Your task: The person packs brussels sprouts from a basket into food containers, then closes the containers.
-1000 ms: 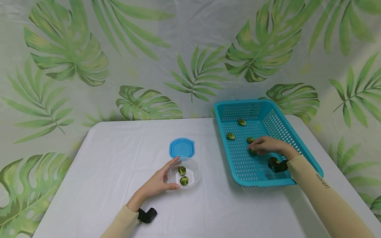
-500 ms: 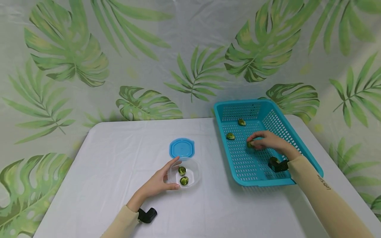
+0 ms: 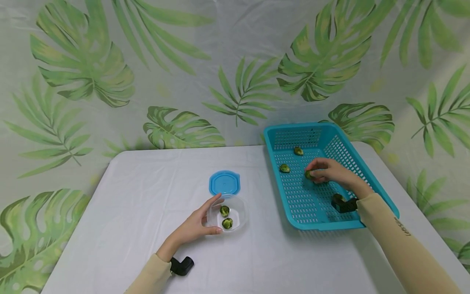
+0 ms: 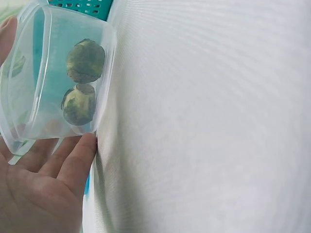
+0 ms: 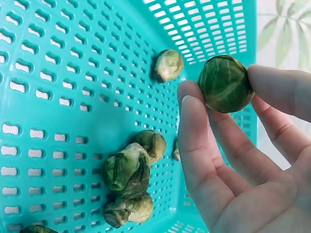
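My right hand pinches a green Brussels sprout between thumb and fingertips, raised off the floor of the turquoise basket. Under and beside it in the right wrist view lie more sprouts, a clump of them touching one another. My left hand holds a clear plastic container by its left side, thumb at the front and fingers at the back. Inside the container sit two Brussels sprouts, side by side.
Just behind the container lies a blue lid on the white tablecloth. Loose sprouts rest at the basket's far end and left side. The basket's raised walls surround my right hand. A leaf-patterned curtain hangs behind the table.
My right hand has shifted slightly up and back in the basket and now holds the sprout lifted in its fingertips. The left hand and container have stayed put.
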The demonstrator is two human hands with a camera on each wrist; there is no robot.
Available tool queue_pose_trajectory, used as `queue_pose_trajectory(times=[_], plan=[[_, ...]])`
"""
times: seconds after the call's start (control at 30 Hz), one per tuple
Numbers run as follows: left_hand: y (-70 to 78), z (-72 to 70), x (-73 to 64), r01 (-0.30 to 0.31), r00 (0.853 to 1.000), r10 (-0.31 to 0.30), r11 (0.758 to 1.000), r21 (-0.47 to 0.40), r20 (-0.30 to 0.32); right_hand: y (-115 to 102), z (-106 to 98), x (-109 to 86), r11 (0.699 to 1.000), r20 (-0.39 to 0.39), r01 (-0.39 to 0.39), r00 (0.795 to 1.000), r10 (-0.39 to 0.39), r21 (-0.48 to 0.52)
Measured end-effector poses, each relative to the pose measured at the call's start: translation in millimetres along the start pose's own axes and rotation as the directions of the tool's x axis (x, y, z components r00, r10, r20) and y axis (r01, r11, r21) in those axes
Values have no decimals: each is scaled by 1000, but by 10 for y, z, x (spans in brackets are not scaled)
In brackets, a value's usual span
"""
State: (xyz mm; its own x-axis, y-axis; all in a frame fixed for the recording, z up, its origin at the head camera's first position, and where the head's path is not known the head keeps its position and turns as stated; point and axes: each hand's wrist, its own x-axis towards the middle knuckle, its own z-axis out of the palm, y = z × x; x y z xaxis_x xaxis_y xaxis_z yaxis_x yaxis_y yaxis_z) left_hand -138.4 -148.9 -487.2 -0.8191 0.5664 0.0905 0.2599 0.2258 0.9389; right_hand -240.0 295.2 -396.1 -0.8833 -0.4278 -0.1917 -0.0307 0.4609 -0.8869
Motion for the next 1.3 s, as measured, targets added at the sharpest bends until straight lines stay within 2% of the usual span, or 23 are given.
queue_pose_trajectory(times=[0.33, 0.63, 0.97, 1.3], plan=[[6, 5, -3, -4, 1000, 4, 1000, -6, 0, -6, -9, 15, 1000, -15, 16, 1000, -16, -12], [2, 7, -3, 12, 1000, -12, 1000, -16, 1, -112, 42, 6, 999, 0, 39, 999, -39, -3], [15, 8, -10, 20, 1000, -20, 1000, -2, -6, -312, 168, 17, 992, 31, 128, 991, -128, -4], [-6, 4, -10, 4, 1000, -4, 1000, -7, -1, -507, 325, 63, 973, 86, 215, 971, -222, 86]])
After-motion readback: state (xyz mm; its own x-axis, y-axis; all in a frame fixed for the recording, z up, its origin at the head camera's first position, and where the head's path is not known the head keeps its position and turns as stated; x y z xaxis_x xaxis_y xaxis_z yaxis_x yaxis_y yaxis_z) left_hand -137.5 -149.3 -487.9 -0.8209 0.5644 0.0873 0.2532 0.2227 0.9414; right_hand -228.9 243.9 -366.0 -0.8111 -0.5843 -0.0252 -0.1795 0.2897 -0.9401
